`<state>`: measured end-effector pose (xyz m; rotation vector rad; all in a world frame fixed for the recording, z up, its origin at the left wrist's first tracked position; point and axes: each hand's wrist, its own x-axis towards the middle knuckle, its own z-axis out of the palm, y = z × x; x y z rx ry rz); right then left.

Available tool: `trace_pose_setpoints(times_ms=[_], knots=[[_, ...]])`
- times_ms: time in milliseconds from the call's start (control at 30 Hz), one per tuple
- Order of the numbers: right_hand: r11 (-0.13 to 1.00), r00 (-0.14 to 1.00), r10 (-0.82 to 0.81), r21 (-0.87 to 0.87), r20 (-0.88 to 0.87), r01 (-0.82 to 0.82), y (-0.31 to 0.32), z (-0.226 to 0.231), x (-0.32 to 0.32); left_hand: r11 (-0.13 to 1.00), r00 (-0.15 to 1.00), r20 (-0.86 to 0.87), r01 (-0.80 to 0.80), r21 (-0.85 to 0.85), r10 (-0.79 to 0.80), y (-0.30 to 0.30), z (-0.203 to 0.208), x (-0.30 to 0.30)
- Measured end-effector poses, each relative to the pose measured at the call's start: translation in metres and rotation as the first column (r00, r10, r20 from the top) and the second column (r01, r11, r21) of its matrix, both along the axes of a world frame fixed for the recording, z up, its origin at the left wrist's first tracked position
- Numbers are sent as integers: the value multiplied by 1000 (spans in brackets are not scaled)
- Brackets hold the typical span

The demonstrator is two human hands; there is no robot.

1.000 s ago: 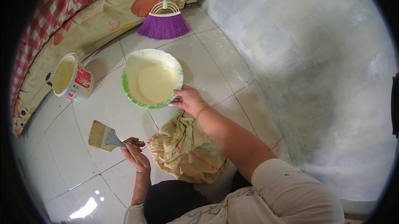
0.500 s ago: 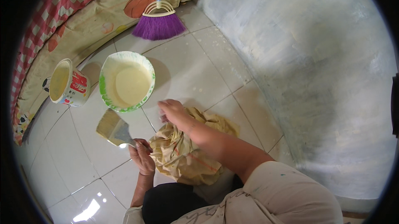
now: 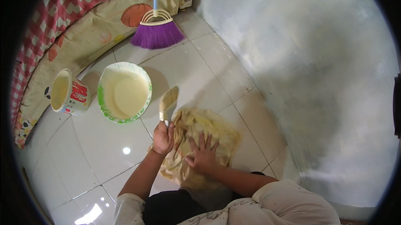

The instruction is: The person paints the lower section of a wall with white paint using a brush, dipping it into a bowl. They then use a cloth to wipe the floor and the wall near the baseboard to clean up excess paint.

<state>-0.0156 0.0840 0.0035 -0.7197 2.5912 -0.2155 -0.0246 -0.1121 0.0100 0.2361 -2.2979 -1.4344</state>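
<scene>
My left hand [image 3: 163,138] is closed round the handle of a wide paintbrush [image 3: 169,99], its bristles pointing up and away from me and coated pale yellow. Below and to the right, my right hand [image 3: 204,155] presses on a crumpled yellowish cloth [image 3: 225,131] with its fingers spread. The cloth lies on the tiles in front of my knees. Beyond my left hand stands a green-and-white basin [image 3: 103,107] holding cream-coloured liquid paint [image 3: 127,95].
A white paint bucket [image 3: 80,95] with red print stands left of the basin. A purple broom [image 3: 158,36] leans at the back beside a patterned mattress [image 3: 104,29] and red checked fabric [image 3: 69,8]. A patchy grey-white wall [image 3: 309,66] rises on the right above the tiled floor [image 3: 83,150].
My left hand has carried the brush to the right, turning it more upright near the cloth. My right hand has come back toward me and flattened onto the cloth.
</scene>
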Motion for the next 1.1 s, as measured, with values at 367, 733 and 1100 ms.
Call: trace_pose_setpoints(times_ms=[367, 733, 1100], knots=[[993, 999, -33, 113, 2, 32, -7, 11, -132, 996, 996, 22, -87, 18, 86, 7, -30, -50], [932, 930, -362, 2, -57, 363, 57, 17, -86, 977, 996, -35, -86, -193, 81, -23, -72, -90], [931, 888, -364, -99, -280, 350, -22, -36, -229, 986, 989, 109, -88, -144, 104, -26, -88, -133]])
